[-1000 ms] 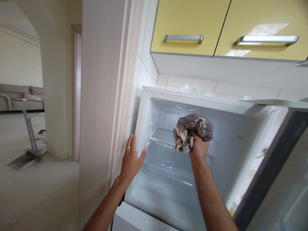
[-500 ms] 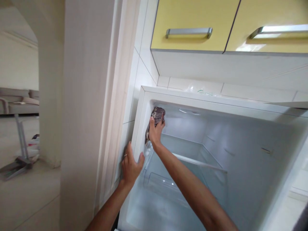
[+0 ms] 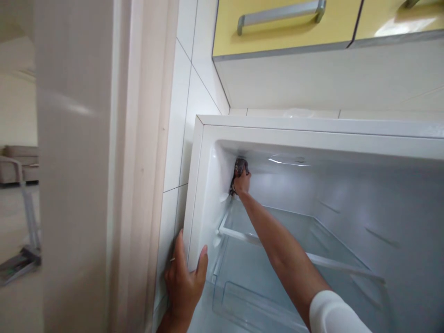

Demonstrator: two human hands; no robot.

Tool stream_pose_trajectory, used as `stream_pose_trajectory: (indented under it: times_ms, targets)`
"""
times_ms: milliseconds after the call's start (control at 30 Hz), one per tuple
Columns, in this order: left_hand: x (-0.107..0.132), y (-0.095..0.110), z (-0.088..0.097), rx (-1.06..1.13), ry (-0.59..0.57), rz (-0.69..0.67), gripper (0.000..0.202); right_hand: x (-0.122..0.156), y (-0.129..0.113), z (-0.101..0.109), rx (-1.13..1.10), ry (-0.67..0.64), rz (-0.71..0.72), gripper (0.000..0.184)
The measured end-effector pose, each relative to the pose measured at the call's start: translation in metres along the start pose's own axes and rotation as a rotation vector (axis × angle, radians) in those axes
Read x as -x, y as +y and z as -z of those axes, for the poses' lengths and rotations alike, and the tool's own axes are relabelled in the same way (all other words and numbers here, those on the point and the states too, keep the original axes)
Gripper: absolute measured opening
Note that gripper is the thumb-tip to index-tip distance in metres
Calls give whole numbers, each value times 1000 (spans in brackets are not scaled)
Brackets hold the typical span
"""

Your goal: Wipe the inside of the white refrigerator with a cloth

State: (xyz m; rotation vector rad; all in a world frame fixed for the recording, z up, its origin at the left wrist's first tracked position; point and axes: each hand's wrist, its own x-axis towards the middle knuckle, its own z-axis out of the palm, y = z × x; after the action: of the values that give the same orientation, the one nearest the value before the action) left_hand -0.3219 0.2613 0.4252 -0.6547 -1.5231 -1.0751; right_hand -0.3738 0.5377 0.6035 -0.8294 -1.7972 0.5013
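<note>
An open white fridge compartment fills the lower right of the view. My right hand reaches deep inside and presses a grey patterned cloth into the upper left back corner. My left hand grips the fridge's left front edge, thumb inside the frame and fingers around its outer side. A clear shelf runs across the compartment below my right arm.
Yellow wall cabinets with metal handles hang above the fridge. White tiled wall and a pale door frame stand to the left. A sofa and a dustpan lie in the room beyond.
My right hand has pushed the cloth from the left inner wall near the front deeper into the top back corner. My left hand slid lower on the fridge edge. The view moved closer.
</note>
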Motion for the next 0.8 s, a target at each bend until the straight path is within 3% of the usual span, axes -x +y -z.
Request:
stream_pose_trajectory:
  times_ms: [233, 367, 500, 633, 800]
  targets:
    - [2, -3, 0, -23, 2, -8, 66, -24, 37, 43, 421, -62, 321, 53]
    - [3, -3, -1, -31, 9, 16, 67, -32, 52, 77, 585, -63, 392, 52]
    - [3, -3, -1, -39, 15, 24, 67, -39, 77, 115, 685, 36, 304, 55]
    - [3, -3, -1, -19, 15, 17, 67, -49, 118, 159, 799, 189, 184, 56]
    - [4, -5, -2, -25, 17, 27, 69, -52, 157, 206, 781, 223, -44, 52]
